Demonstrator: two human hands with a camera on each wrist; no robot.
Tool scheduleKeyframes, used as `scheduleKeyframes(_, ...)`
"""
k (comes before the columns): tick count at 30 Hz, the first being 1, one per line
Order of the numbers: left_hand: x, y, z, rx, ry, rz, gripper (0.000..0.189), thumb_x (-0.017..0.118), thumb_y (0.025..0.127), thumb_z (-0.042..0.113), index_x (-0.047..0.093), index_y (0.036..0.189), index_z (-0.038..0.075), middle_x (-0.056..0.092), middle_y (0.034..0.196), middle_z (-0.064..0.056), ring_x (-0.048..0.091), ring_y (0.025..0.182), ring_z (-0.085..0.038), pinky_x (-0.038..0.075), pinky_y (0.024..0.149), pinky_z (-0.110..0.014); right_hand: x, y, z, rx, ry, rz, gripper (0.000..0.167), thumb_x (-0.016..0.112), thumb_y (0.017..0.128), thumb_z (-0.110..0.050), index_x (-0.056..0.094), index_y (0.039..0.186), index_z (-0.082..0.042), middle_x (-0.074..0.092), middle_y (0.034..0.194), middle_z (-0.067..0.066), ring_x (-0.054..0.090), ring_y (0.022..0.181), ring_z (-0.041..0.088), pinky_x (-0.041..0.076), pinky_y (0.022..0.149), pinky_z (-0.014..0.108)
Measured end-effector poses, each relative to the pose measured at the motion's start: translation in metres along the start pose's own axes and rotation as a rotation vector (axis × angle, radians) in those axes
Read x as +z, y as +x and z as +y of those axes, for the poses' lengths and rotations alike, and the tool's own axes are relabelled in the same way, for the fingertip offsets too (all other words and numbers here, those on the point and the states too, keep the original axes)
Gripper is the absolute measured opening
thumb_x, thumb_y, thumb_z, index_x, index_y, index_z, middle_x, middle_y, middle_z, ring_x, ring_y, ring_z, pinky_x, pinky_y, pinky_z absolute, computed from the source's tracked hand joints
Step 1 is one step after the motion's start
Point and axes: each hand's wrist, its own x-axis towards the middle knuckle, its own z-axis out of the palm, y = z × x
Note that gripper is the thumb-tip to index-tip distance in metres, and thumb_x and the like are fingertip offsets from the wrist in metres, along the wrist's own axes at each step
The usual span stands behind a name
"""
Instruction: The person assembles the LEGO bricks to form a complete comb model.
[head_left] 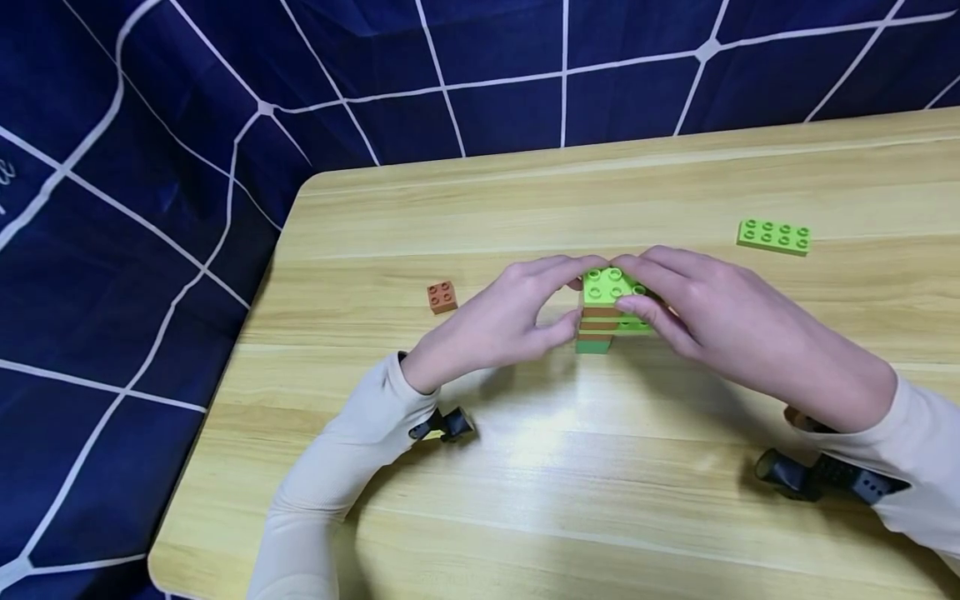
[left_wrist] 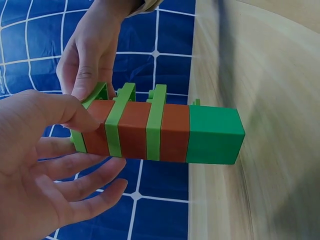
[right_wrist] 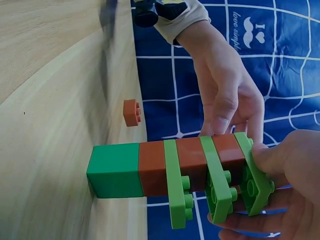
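Observation:
A tower of toy building bricks [left_wrist: 132,130] stands upright on the table, its green base brick [right_wrist: 115,170] at the bottom. Above that, reddish-brown bricks [left_wrist: 175,125] alternate with longer lime-green plates [right_wrist: 175,185], which stick out toward my right side. My left hand [head_left: 517,312] holds the tower's upper end, thumb pressed on the topmost brown brick [left_wrist: 100,135]. From the other side my right hand [head_left: 712,308] pinches the top lime plate [head_left: 600,290], its thumb on the near edge and fingers across the far side.
A loose reddish-brown brick [head_left: 442,297] lies on the wooden table [head_left: 525,517] to the left of the tower. Farther back on the right is a loose lime plate [head_left: 774,237]. Dark blue cloth with white lines [head_left: 510,117] hangs along the table's back and left edges.

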Motion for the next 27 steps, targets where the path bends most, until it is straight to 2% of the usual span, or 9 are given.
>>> scheduleKeyframes(8, 0.0030, 0.0011, -0.0004, -0.024, -0.001, -0.022, 0.057, 0.068, 0.107, 0.009, 0.049, 0.158, -0.005, 0.067, 0.144, -0.016, 0.065, 0.123, -0.020, 0.049, 0.111, -0.025, 0.0012, 0.0003, -0.0011, -0.004, -0.007, 0.006, 0.087, 0.024, 0.112, -0.061, 0.069, 0.132, 0.010, 0.072, 0.105, 0.017, 0.069, 0.079, 0.030, 0.063, 0.070, 0.058)
scheduleKeyframes(14, 0.0052, 0.0002, -0.0024, -0.023, -0.032, -0.001, 0.053, 0.064, 0.112, 0.016, 0.049, 0.158, -0.006, 0.067, 0.143, -0.016, 0.065, 0.123, -0.020, 0.049, 0.112, -0.026, 0.0026, 0.0018, -0.0019, -0.012, -0.013, 0.003, 0.088, 0.022, 0.112, -0.061, 0.068, 0.133, 0.011, 0.072, 0.105, 0.018, 0.070, 0.079, 0.031, 0.064, 0.071, 0.058)
scheduleKeyframes(22, 0.0083, -0.0001, -0.0032, -0.029, -0.029, 0.006, 0.052, 0.062, 0.114, 0.020, 0.049, 0.159, -0.005, 0.067, 0.143, -0.015, 0.065, 0.124, -0.019, 0.050, 0.112, -0.026, 0.0041, 0.0001, -0.0033, 0.000, -0.018, 0.004, 0.085, 0.026, 0.112, -0.059, 0.068, 0.133, 0.011, 0.073, 0.108, 0.021, 0.074, 0.089, 0.038, 0.063, 0.076, 0.061)
scheduleKeyframes(27, 0.0097, -0.0005, -0.0038, -0.032, -0.028, 0.009, 0.052, 0.061, 0.115, 0.020, 0.049, 0.158, -0.005, 0.068, 0.142, -0.015, 0.066, 0.123, -0.018, 0.051, 0.111, -0.027, 0.0041, -0.0009, -0.0039, 0.007, -0.021, -0.001, 0.077, 0.033, 0.114, -0.055, 0.068, 0.134, 0.011, 0.073, 0.109, 0.021, 0.074, 0.091, 0.038, 0.063, 0.077, 0.062)
